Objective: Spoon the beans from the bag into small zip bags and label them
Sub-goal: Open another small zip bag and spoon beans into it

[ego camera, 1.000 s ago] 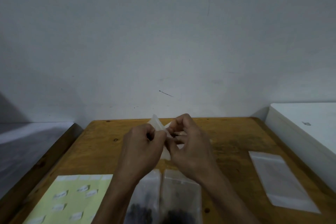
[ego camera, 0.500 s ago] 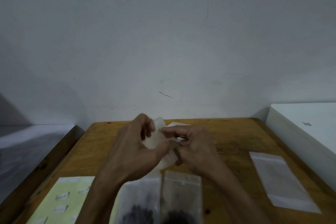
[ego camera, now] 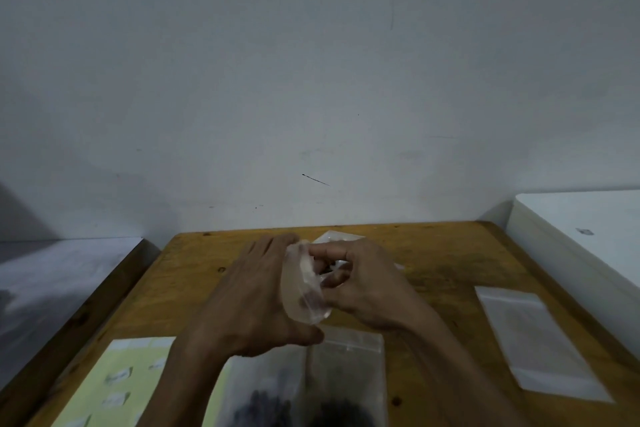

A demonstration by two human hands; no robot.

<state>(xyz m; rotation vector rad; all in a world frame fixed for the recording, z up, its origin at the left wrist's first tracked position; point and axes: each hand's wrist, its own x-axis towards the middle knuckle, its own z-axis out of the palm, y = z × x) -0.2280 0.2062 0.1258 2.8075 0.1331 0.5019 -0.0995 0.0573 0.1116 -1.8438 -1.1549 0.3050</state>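
A person's two hands meet above a wooden table set against a pale wall, working a small clear zip bag held up between them. The left hand cups the bag from the side, fingers extended along its far face and thumb curled under its lower edge. The right hand pinches the bag's top edge, its fingers curled at the opening. Nearer the camera, two filled bags lie flat side by side, dark beans showing through the plastic at their lower ends. A yellow sheet of labels rests at the table's near left. An empty clear bag lies flat, well apart, on the right. Another piece of clear plastic shows just beyond the hands; what it is cannot be told. A white box stands beside the table's right edge.
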